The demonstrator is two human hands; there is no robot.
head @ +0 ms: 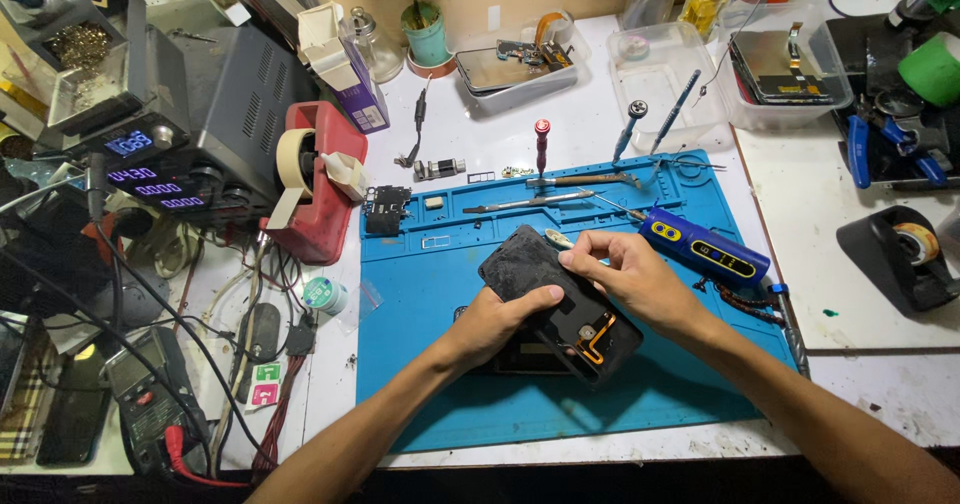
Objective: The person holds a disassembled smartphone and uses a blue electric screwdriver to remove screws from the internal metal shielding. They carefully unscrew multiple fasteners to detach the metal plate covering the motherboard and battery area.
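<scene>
Left hand (497,316): grip closed around the lower edge of an opened black phone body (560,304), thumb laid across its face, fingers hidden underneath.

Right hand (630,279): fingertips (572,257) pinched at the upper right edge of the same phone body; a pale sliver shows just beside them, too small to tell what it is.

Phone body: dark, dusty slab held tilted just above the blue work mat (480,394), near the mat's centre; an orange flex strip shows at its lower right end. A second dark part lies on the mat beneath it, mostly hidden.

On the mat, outward:
- blue and yellow powered screwdriver (705,249), just right of the right hand, tip pointing up-left;
- metal tweezers (530,202) and a thin prying tool (585,178), lying across the mat's upper part;
- small black circuit board (385,209) at the upper left corner.

On the white desk (880,294) beyond the mat:
- red-tipped screwdriver (541,144) and two blue-handled drivers (630,129);
- clear plastic trays (520,59) with phone parts and screens;
- red tape dispenser (315,179) with masking tape, left of the mat;
- black power supply (190,134) with lit blue digits, far left;
- black tape dispenser (900,254), far right;
- multimeter (145,389) with red lead, lower left, among tangled cables.
</scene>
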